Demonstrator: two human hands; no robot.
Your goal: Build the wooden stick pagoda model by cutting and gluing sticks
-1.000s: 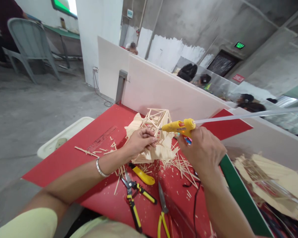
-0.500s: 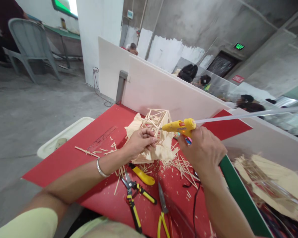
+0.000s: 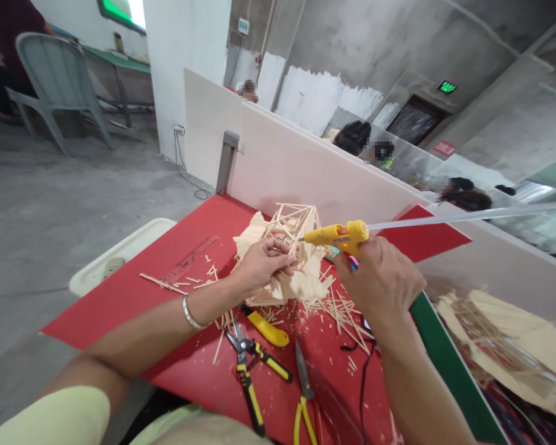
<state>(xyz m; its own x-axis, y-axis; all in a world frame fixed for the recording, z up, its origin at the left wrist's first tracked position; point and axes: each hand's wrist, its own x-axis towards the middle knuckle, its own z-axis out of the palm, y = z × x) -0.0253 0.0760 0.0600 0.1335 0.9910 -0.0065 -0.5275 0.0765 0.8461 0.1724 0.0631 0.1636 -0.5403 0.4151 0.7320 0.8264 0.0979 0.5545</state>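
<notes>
A model built of thin wooden sticks (image 3: 291, 247) stands on the red table (image 3: 134, 290). My left hand (image 3: 262, 264) is closed on one of its sticks, pinching it at the near side. My right hand (image 3: 380, 279) grips a yellow glue gun (image 3: 336, 236) whose nozzle points left and touches the frame just above my left fingers. A long clear glue stick (image 3: 467, 215) runs out of the back of the gun to the right.
Loose sticks (image 3: 347, 312), a yellow cutter (image 3: 266, 327), two yellow-handled pliers (image 3: 248, 371) and a red ruler (image 3: 189, 259) lie on the red table. A white partition (image 3: 306, 173) backs it. Other people sit beyond it. A grey chair (image 3: 58, 80) stands far left.
The glue gun has shifted very slightly right and its nozzle sits a touch higher on the frame. My left hand has stayed pinched on the stick.
</notes>
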